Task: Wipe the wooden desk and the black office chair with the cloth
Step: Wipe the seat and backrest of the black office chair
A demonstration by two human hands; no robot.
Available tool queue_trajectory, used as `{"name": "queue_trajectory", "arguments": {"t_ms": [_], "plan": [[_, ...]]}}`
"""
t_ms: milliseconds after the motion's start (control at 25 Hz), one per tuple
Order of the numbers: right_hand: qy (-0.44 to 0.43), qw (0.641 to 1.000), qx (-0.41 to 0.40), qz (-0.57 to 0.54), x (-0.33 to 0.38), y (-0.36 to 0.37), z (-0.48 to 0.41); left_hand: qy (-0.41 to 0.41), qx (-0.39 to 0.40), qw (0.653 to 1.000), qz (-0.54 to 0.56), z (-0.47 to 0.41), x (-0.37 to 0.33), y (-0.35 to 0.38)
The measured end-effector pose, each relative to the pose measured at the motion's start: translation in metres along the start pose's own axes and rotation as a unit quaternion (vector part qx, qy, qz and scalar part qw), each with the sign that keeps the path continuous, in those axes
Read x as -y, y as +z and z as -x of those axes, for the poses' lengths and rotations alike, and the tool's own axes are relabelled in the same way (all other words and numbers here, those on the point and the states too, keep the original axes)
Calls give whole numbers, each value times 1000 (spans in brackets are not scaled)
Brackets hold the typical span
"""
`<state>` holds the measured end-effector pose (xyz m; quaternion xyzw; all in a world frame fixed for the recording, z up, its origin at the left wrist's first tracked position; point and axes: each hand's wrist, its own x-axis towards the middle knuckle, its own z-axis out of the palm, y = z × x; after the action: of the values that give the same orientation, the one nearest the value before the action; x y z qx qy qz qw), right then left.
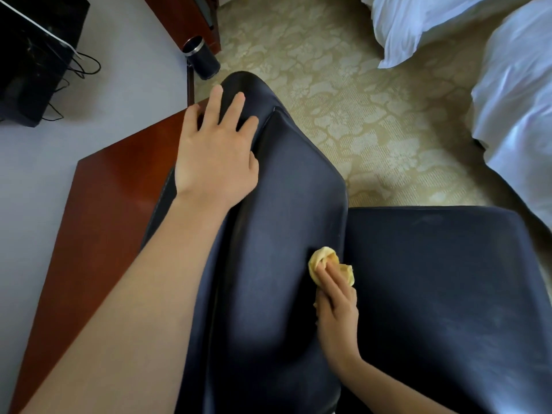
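Note:
The black office chair (pixel 283 189) fills the middle of the view, its backrest running up the centre and its seat (pixel 433 279) spreading to the right. My left hand (pixel 215 150) rests flat with spread fingers on the top of the backrest. Low on the backrest, near the crease with the seat, my right hand (pixel 336 306) presses a bunched yellow cloth (pixel 322 259) against the leather with straight fingers. The reddish wooden desk (pixel 98 210) lies to the left, partly behind the chair and my left forearm.
A dark cylindrical bin (pixel 201 58) stands on the patterned carpet (pixel 373 121) beyond the chair. A black device with cables (pixel 33 58) sits at the upper left by the grey wall. White bedding (pixel 507 85) hangs at the right.

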<state>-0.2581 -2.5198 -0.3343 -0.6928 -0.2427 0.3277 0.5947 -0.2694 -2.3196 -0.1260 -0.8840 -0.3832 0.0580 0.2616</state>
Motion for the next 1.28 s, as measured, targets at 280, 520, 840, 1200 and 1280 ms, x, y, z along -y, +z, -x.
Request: {"name": "queue_trajectory", "arguments": {"t_ms": [280, 520, 840, 1200, 1280], "plan": [[-342, 924, 135, 103, 25, -10, -36, -45, 37, 998, 40, 77, -63, 3], [-353, 903, 165, 179, 38, -1, -109, -131, 44, 981, 138, 157, -109, -7], [48, 994, 12, 102, 42, 15, -107, -261, 76, 937, 219, 234, -153, -24], [-77, 959, 228, 150, 18, -43, 79, -336, 80, 882, 320, 346, -200, -48], [-61, 944, 289, 145, 17, -63, 102, -364, 87, 860, 348, 377, -217, -53]]}}
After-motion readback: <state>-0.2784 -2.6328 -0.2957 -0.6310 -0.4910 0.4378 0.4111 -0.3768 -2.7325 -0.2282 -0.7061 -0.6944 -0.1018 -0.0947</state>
